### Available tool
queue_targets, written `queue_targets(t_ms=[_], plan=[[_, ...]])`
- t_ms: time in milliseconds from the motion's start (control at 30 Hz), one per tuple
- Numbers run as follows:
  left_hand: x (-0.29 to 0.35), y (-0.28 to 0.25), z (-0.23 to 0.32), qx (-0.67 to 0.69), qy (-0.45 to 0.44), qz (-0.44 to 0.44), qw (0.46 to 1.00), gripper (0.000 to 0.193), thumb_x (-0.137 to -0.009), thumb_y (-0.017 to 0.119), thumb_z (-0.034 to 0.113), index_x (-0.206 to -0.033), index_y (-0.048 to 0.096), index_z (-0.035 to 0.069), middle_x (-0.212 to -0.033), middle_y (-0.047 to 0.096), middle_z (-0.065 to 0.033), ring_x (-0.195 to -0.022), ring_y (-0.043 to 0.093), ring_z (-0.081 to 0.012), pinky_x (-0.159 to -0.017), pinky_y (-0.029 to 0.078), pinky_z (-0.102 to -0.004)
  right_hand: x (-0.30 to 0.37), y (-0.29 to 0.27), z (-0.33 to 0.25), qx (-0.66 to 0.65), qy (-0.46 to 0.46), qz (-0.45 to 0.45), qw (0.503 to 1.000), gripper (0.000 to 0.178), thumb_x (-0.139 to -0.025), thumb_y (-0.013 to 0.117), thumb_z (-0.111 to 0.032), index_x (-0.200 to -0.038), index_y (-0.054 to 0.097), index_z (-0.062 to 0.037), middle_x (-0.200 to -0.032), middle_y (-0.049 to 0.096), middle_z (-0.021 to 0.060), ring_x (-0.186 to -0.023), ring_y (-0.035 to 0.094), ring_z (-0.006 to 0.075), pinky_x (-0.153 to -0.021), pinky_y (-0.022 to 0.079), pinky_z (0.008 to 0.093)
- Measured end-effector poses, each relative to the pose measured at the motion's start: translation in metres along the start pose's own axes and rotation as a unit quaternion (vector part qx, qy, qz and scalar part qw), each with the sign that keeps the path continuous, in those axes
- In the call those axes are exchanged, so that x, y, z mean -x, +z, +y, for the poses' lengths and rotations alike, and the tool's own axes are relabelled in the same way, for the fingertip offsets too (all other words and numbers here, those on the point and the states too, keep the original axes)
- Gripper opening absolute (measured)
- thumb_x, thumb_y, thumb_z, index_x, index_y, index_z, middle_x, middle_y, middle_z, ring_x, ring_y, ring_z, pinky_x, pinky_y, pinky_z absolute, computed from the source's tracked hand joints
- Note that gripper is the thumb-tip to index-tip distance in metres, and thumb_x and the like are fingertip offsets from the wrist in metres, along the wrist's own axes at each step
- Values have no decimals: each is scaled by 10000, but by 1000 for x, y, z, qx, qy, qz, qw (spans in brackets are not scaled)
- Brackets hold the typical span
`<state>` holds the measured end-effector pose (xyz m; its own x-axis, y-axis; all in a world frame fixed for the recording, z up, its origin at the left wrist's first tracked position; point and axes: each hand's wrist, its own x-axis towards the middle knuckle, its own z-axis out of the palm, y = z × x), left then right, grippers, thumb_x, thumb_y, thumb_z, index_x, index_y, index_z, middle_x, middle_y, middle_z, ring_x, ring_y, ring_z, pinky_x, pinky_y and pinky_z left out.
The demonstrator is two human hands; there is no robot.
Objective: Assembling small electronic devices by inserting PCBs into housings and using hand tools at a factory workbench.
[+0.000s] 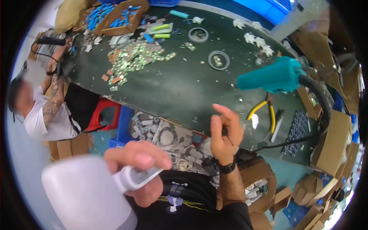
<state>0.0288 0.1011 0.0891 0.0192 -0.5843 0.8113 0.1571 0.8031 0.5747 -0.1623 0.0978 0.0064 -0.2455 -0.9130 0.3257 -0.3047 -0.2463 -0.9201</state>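
I see my left hand (140, 168) low in the view, its fingers closed around the neck and trigger of a white plastic spray bottle (86, 195), which sits close to the camera in front of my dark shirt. My right hand (224, 134) is raised over the near edge of the dark green table (180, 88), fingers loosely curled with thumb and forefinger pinched together; I cannot tell whether they grip anything. A black watch (227, 167) wraps that wrist. Further right on the table lie yellow-handled pliers (264, 111), and above them a teal tool (270, 76) with a black hose. A heap of small green parts (134, 59) lies across the table, near another person's tattooed arm (53, 97).
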Motion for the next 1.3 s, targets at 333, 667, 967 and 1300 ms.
queue_targets(t_ms=[333,667,967,1300], plan=[[16,-28,24,111,-297,-60,946,526,-1042,640,226,-1439,423,-43,-1155,665,-252,-789,696,-280,-564,541,-289,2,0,-4,-17,-3,-6,1000,277,-964,701,9,-1233,718,-53,-647,507,-35,-548,428,46,-516,341,243],[35,31,-7,232,-469,-27,852,509,-1052,560,71,-1489,307,1,-1068,637,-137,-903,613,-141,-812,534,-320,5,-3,2,-66,13,13,998,251,-1018,634,3,-1262,691,14,-687,585,-35,-604,492,26,-564,374,221],[41,23,-16,208,-485,1,849,466,-1049,531,37,-1472,352,-40,-1121,649,-129,-891,626,-136,-791,539,-312,9,2,9,-91,41,21,995,246,-1030,630,-20,-1267,692,4,-739,590,-30,-649,496,34,-599,384,224],[44,3,-30,0,-543,-110,832,422,-1037,589,76,-1427,447,-2,-1202,713,-146,-900,687,-139,-783,569,-315,-32,-33,-62,99,-118,-92,984,363,-872,824,-101,-1211,719,-25,-915,608,60,-702,552,164,-599,437,294]])
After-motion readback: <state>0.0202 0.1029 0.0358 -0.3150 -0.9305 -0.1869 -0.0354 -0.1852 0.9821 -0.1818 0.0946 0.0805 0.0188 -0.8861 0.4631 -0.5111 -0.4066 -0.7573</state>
